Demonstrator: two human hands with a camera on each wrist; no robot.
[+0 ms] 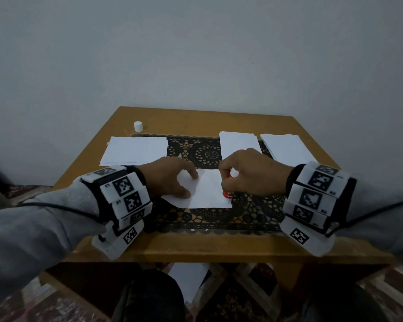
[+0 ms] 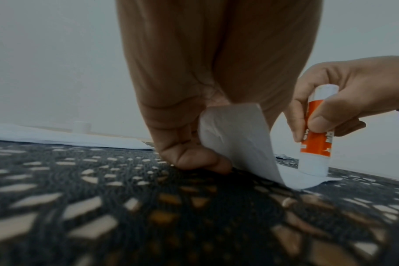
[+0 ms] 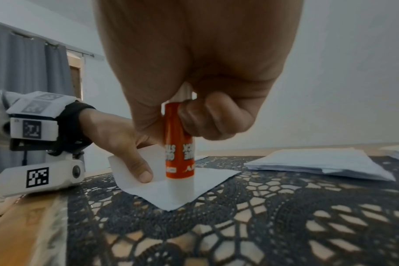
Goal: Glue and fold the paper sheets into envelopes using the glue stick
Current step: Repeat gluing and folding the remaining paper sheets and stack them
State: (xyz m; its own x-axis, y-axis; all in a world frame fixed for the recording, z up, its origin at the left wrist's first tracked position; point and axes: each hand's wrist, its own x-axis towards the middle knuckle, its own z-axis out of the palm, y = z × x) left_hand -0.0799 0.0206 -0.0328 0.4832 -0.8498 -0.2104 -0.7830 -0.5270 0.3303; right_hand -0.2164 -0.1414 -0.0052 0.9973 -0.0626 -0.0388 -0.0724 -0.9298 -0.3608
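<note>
**Two hands, one sheet and a glue stick**

A white paper sheet (image 1: 207, 191) lies on a black lacy mat (image 1: 254, 212) on a small brown wooden table (image 1: 196, 249). The left hand (image 1: 170, 176) rests on the left side of the sheet. The right hand (image 1: 251, 173) holds a red and white glue stick (image 1: 228, 194) upright at the sheet's right edge. Its bottom end touches the paper.

Farther back lie three piles of white paper: one on the left (image 1: 135, 149), one in the middle (image 1: 239, 142) and one on the right (image 1: 286, 147). A small white cap (image 1: 138, 126) stands near the back left corner.
</note>
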